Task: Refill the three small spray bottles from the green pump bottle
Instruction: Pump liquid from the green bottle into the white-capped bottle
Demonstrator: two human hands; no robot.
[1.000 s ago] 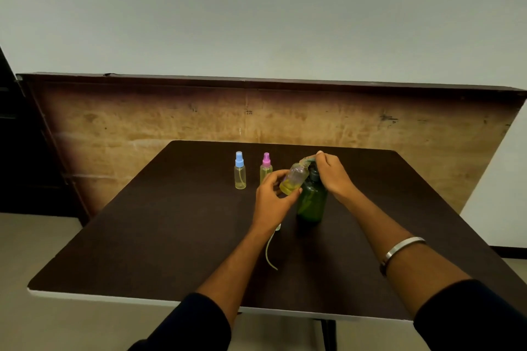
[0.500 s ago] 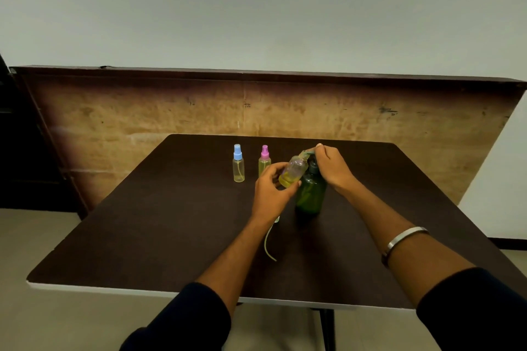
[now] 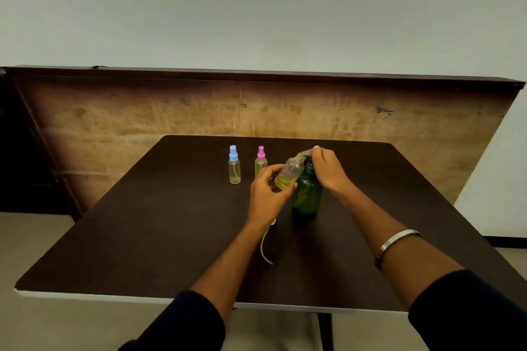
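Observation:
A green pump bottle [image 3: 307, 196] stands upright on the dark table [image 3: 171, 222]. My right hand [image 3: 328, 169] rests on its pump head, fingers curled over the nozzle. My left hand [image 3: 268, 194] grips a small uncapped spray bottle [image 3: 288, 174], tilted with its mouth up against the nozzle; yellow liquid sits in its lower part. Two more small spray bottles stand upright behind: one with a blue cap [image 3: 234, 165] and one with a pink cap [image 3: 260, 161], partly hidden by my left hand.
A loose spray cap with its thin dip tube [image 3: 265, 248] lies on the table just below my left wrist. A worn wooden board [image 3: 142, 117] stands behind the table's far edge. The table's near edge is white.
Both hands and the bottles keep the same pose around the pump head. Only the camera has shifted slightly.

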